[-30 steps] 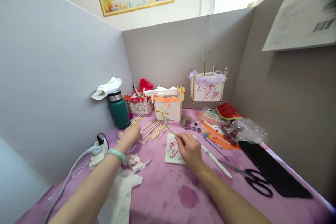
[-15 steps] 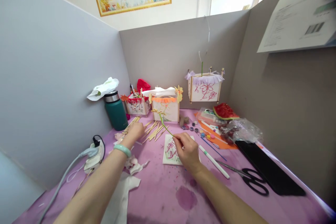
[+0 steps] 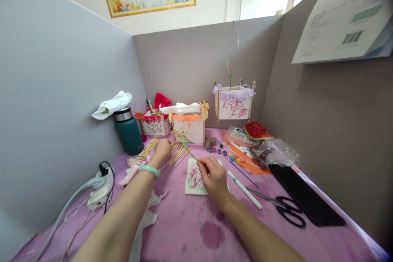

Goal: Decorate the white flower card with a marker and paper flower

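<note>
- Head view: the right hand (image 3: 214,177) pinches a green stem (image 3: 189,152) over the painted panel (image 3: 194,180), its yellow tip pointing away.
- The left hand (image 3: 163,149), curled beside the wooden sticks (image 3: 178,156), may grip something; I cannot tell.
- The step seems to be steadying the stem while reaching leftward; the next move calls for a light pinch.
- Beyond the hands, the orange-fringed lantern (image 3: 192,131) limits room; scissors (image 3: 285,204) lie right of the right hand.

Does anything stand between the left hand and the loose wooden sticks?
Nothing visible does: the left hand is right beside the loose wooden sticks. The green stem in the right hand overlaps their right side in this view.
</note>
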